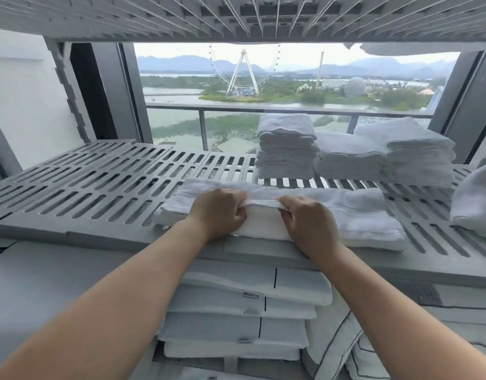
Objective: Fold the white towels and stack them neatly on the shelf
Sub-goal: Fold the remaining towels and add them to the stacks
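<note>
1. Right under both my hands, the white towel (360, 215) is lying lengthwise along the front edge of the slatted grey shelf (85, 193).
2. My left hand (217, 212) is curling its fingers round the towel's folded top edge. My right hand (307, 220) is gripping the same edge just beside it, so both fists are sitting close together.
3. Beyond my right hand, toward the back of the shelf, folded towels are sitting side by side: a tall stack (285, 146), a lower stack (346, 157) touching it, then a third stack (417, 152).
4. Way off to the right of my right hand, a loose towel (475, 204) is slumping on the shelf, partly out of frame.
5. Below my wrists, on the lower level, a pile of folded linens (250, 281) is sitting, one showing a Hilton tag (250, 294).
6. Past all that, a Ferris wheel (243, 69) is showing through the window.
</note>
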Action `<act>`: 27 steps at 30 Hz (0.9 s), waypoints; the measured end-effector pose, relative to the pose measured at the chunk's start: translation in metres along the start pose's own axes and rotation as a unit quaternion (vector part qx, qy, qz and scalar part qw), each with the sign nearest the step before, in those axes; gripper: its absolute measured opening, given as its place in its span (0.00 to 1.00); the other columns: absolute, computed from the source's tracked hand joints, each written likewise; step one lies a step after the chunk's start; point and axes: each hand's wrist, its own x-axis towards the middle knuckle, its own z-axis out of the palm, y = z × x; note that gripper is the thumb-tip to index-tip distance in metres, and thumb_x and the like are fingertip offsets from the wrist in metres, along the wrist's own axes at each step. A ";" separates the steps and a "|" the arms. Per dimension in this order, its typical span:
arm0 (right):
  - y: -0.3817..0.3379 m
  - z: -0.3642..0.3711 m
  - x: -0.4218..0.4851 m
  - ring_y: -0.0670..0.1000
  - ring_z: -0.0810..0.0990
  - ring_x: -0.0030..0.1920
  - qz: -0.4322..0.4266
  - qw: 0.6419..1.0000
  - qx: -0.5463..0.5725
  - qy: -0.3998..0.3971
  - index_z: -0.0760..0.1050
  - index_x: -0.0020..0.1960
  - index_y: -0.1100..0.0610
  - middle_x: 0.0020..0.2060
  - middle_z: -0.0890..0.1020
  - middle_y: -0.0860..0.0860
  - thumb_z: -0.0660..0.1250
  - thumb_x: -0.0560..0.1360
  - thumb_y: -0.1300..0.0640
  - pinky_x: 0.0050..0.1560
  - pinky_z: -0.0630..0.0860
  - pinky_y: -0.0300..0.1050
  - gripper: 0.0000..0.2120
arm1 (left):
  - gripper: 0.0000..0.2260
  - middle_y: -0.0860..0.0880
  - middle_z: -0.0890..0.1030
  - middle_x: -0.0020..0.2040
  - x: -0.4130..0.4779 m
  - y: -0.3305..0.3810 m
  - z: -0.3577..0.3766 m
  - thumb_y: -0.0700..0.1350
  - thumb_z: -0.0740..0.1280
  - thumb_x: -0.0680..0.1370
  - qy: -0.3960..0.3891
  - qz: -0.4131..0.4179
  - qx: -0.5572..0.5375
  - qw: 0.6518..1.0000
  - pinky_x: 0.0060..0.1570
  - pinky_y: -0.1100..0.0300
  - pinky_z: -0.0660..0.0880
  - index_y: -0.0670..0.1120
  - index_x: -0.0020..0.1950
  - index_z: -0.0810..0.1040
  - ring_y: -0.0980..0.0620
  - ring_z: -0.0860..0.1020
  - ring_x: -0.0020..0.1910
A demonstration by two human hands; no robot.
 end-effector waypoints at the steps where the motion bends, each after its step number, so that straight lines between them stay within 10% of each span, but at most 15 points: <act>1: 0.000 -0.001 -0.003 0.58 0.81 0.48 -0.020 1.000 -0.008 0.012 0.82 0.53 0.54 0.45 0.83 0.52 0.69 0.76 0.56 0.40 0.79 0.52 0.07 | 0.03 0.49 0.81 0.39 -0.003 -0.002 -0.001 0.48 0.61 0.74 0.019 0.004 -0.016 1.000 0.34 0.57 0.64 0.50 0.41 0.71 0.42 0.79 0.41; 15: -0.003 -0.008 -0.011 0.56 0.80 0.37 -0.103 0.992 -0.066 -0.031 0.82 0.45 0.53 0.38 0.78 0.48 0.63 0.71 0.51 0.33 0.75 0.47 0.10 | 0.15 0.54 0.83 0.48 -0.018 -0.022 -0.003 0.56 0.63 0.79 0.104 0.190 0.036 0.975 0.33 0.56 0.77 0.48 0.42 0.82 0.50 0.81 0.51; 21: -0.006 -0.011 -0.013 0.51 0.71 0.29 -0.087 0.996 -0.004 -0.022 0.69 0.32 0.52 0.28 0.72 0.45 0.56 0.78 0.45 0.31 0.70 0.46 0.19 | 0.25 0.58 0.84 0.54 0.012 -0.014 -0.002 0.59 0.57 0.83 0.083 0.055 -0.141 0.985 0.46 0.54 0.79 0.50 0.31 0.80 0.57 0.80 0.54; 25: -0.002 -0.013 -0.002 0.52 0.78 0.32 0.009 0.997 -0.025 -0.067 0.79 0.37 0.56 0.27 0.80 0.50 0.52 0.78 0.41 0.36 0.75 0.48 0.26 | 0.10 0.53 0.82 0.61 0.030 -0.009 0.007 0.53 0.64 0.81 0.023 -0.001 -0.192 0.981 0.56 0.56 0.75 0.53 0.56 0.83 0.52 0.79 0.60; 27: -0.001 -0.009 0.006 0.53 0.80 0.35 0.035 0.993 -0.073 -0.086 0.79 0.39 0.54 0.30 0.81 0.50 0.57 0.79 0.43 0.37 0.76 0.47 0.20 | 0.20 0.51 0.72 0.74 0.028 -0.006 0.017 0.57 0.61 0.81 -0.091 0.028 -0.155 0.983 0.68 0.53 0.66 0.57 0.73 0.71 0.49 0.70 0.73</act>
